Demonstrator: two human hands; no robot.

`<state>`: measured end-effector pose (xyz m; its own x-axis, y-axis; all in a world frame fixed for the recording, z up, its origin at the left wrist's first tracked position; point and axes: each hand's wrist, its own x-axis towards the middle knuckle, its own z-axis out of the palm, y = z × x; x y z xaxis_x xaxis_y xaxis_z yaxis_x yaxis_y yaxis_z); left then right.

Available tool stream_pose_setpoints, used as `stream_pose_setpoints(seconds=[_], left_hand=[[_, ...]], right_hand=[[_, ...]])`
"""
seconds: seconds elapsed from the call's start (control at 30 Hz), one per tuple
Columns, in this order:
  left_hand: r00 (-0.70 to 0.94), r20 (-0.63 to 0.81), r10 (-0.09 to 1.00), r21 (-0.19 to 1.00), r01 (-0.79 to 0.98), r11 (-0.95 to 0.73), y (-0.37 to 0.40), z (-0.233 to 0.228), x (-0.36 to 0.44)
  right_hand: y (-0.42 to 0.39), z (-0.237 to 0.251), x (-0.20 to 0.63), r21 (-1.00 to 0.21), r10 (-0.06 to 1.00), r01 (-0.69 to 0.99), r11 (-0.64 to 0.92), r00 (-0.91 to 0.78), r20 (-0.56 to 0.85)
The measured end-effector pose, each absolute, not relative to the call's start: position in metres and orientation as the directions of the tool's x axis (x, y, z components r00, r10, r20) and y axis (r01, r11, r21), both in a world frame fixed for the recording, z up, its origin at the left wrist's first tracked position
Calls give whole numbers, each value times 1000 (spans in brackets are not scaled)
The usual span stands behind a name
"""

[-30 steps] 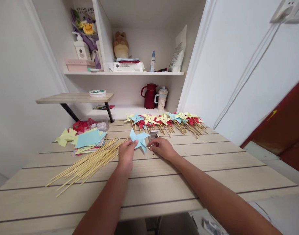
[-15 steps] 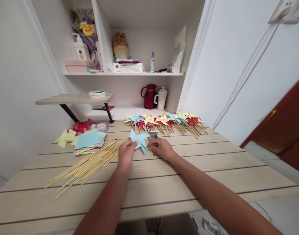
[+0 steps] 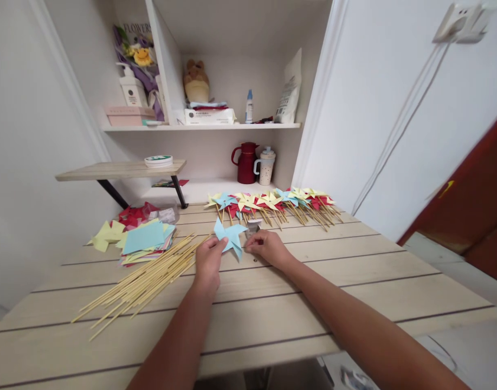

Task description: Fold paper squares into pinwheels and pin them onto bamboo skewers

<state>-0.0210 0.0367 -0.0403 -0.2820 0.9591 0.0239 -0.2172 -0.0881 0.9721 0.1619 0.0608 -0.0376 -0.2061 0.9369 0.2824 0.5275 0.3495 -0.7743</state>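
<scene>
A light blue paper pinwheel (image 3: 231, 237) is pinched by its left side in my left hand (image 3: 208, 260), above the table. Just right of its blades, my right hand (image 3: 268, 247) has thumb and fingertips pressed together; anything between them is too small to make out. Behind those fingers stands a small open container (image 3: 253, 226), partly hidden. A tiny dark piece (image 3: 255, 260) lies on the wood below my right fingertips. Left of my left hand, a heap of thin wooden sticks (image 3: 140, 284) spreads across the tabletop.
Finished pinwheels on sticks (image 3: 272, 201) line the table's back. Coloured paper squares (image 3: 144, 238), a yellow paper pinwheel shape (image 3: 107, 234) and red paper pieces (image 3: 134, 215) lie at left, near a small raised shelf (image 3: 122, 169). A red jug (image 3: 247, 165) and a cup (image 3: 266, 168) stand behind.
The view has shifted slightly. My right fingertips have drawn a little away from the blue pinwheel's edge; my left hand keeps its pinch on it.
</scene>
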Motion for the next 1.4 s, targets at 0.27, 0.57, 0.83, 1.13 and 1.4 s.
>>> stream_pose_setpoints(seconds=[0.27,0.57,0.83,1.13,1.4], left_hand=[[-268,63,961,979,-169,-111,34,-39,-20],[-253,161,954,985,-25,-173,26,-26,-13],[-197,270,942,962,24,-270,23,-21,-7],[-148,424,893,903,138,-406,21,-19,-7],[-140,488,861,867,193,-460,21,-19,-6]], right_hand=[[42,-5,167,-766,829,322,557,-156,537],[29,1,158,-687,757,328,648,-178,629],[31,1,164,-556,679,465,689,-146,719],[32,1,168,-529,669,466,709,-209,713],[33,1,168,-562,682,408,719,-263,682]])
